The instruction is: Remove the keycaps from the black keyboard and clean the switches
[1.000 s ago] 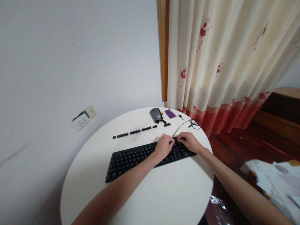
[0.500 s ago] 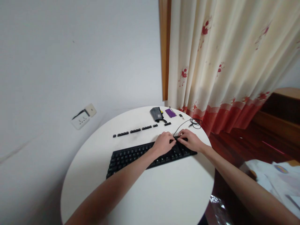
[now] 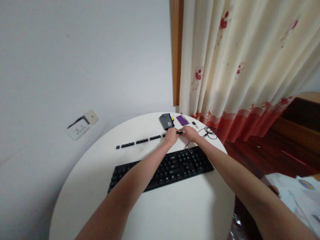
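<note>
Both hands are over the far part of the white round table, at the right end of a row of loose black keycaps point(image 3: 142, 141). My left hand point(image 3: 171, 135) has its fingers bent together beside the short group of keycaps point(image 3: 179, 132); anything in its fingertips is too small to make out. Opposite it, my right hand point(image 3: 189, 132) has its fingers closed at the right end of that same group. Below my forearms lies a black keyboard point(image 3: 172, 168), partly covered by my left arm. Its cable passes under my right hand.
A grey pouch point(image 3: 166, 121) and a purple packet point(image 3: 182, 120) lie behind the hands. A small black item point(image 3: 194, 123) sits near the coiled cable point(image 3: 212, 132). The table point(image 3: 175, 210) stands by a wall socket point(image 3: 78, 129) and a flowered curtain point(image 3: 240, 66).
Both hands have left the upper right part of the keyboard and moved away from me to the short keycap group near the pouch. The view has shifted slightly.
</note>
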A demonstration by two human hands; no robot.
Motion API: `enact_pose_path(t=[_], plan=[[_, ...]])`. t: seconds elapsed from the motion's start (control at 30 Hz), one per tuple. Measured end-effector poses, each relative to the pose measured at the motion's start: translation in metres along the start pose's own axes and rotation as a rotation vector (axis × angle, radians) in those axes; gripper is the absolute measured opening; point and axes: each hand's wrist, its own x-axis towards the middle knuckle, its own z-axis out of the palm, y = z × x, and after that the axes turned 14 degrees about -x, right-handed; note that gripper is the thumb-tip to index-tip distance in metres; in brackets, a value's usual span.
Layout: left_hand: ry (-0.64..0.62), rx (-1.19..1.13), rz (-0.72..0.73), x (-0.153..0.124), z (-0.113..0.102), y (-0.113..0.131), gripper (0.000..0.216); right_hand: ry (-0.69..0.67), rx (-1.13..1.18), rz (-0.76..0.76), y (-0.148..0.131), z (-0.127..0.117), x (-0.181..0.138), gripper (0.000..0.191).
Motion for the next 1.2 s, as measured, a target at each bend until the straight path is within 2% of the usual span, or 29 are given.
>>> enact_pose_path(t=[0.17,0.33,0.47,0.6,0.7,0.87,1.07,1.2], plan=[[-0.017,-0.022,-0.006,0.004,0.004,-0.001,0.023,-0.038,0.013,-0.063,-0.001,0.005,0.007,0.022],[-0.007,-0.083,0.024,-0.006,0.001,0.01,0.016,0.011,0.068,-0.062,0.003,-0.003,-0.006,0.015],[0.003,-0.163,0.083,-0.028,0.005,0.03,0.014,0.081,0.166,-0.043,0.019,-0.024,-0.039,0.013],[-0.084,-0.327,0.168,-0.061,0.016,0.049,0.014,0.072,0.268,-0.086,0.035,-0.043,-0.085,0.01],[-0.148,-0.384,0.233,-0.082,0.021,0.059,0.016,0.032,0.333,-0.126,0.04,-0.047,-0.114,0.01],[-0.14,-0.22,0.277,-0.097,0.022,0.064,0.014,-0.006,0.428,-0.174,0.041,-0.037,-0.128,0.012],[-0.068,-0.013,0.325,-0.107,0.023,0.065,0.017,0.008,0.386,-0.215,0.039,-0.036,-0.124,0.011],[-0.052,0.073,0.394,-0.113,0.022,0.068,0.024,0.034,0.333,-0.321,0.038,-0.039,-0.128,0.014]])
